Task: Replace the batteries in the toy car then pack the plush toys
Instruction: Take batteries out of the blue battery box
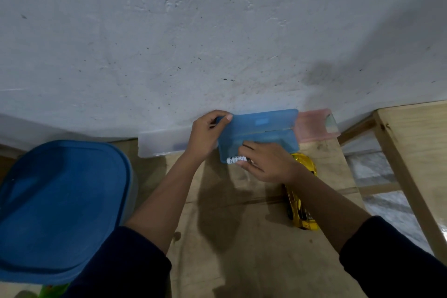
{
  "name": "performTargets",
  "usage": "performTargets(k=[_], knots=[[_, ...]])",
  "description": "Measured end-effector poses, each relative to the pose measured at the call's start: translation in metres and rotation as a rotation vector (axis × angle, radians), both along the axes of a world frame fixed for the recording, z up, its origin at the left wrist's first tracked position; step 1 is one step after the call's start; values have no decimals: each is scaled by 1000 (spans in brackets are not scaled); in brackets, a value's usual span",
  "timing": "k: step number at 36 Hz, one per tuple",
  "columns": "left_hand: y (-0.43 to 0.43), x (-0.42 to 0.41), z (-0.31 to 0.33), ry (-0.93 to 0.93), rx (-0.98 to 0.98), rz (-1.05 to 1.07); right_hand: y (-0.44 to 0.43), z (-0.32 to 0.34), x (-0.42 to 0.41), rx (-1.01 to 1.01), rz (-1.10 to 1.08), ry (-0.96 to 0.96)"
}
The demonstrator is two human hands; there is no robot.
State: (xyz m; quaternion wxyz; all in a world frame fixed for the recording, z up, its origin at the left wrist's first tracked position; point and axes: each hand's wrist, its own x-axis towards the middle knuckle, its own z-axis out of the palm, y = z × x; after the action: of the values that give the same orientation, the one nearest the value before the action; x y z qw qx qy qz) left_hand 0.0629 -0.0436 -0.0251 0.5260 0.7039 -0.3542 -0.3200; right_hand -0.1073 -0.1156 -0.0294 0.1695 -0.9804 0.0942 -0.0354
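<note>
Battery (236, 160) pinched in my right hand (268, 164), left hand (205, 138) gripping blue case (258, 133) — toy car (301, 213) just right of it, lengthwise toward me.

We've got 3 cases in a row at the back of the table (242, 249), against the wall (217, 31): left case (162, 144), middle case (261, 128), right case (316, 126). Our left hand (205, 135) grips the middle case's left end. Our right hand (266, 164), just in front, pinches a battery (235, 160) at its front edge. The toy car (302, 210) lies right of ctr, partly under our right forearm. Lidded tub (60, 201) near left; 2nd table (416, 140) apart on the right.
</note>
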Motion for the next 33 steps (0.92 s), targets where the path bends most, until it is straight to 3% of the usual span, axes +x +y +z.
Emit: performTargets(k=[10, 17, 23, 33], knots=[[4, 2, 7, -154, 10, -32, 1, -5, -9, -181, 112, -22], [7, -1, 6, -340, 10, -86, 3, -13, 3, -246, -47, -20], [11, -1, 7, -385, 4, -99, 0, -18, 3, -318, -84, 0], [13, -3, 8, -402, 36, -101, -1, -8, -12, -236, -88, -36]])
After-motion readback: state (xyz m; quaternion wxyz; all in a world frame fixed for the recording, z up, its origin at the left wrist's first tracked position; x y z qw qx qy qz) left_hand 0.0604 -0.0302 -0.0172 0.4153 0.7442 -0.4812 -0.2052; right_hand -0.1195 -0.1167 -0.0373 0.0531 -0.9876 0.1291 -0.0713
